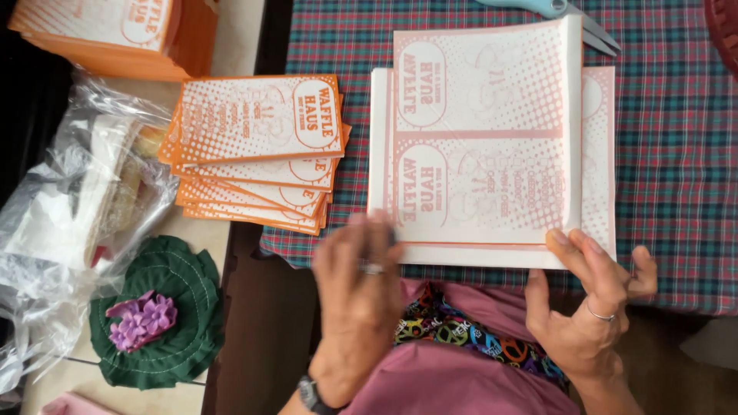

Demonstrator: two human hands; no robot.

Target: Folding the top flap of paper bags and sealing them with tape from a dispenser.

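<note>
While the blurred left hand (361, 296) rests flat, fingers spread, on the near left corner of a stack of white printed sheets (484, 146), the right hand (588, 303) pinches the near right corner between thumb and fingers. Sheets lie on a plaid tablecloth (676, 169); orange folded bags (257, 150) sit fanned just left.

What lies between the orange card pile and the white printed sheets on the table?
In the head view only bare plaid cloth lies between the card pile and the sheets; the two do not touch.
</note>
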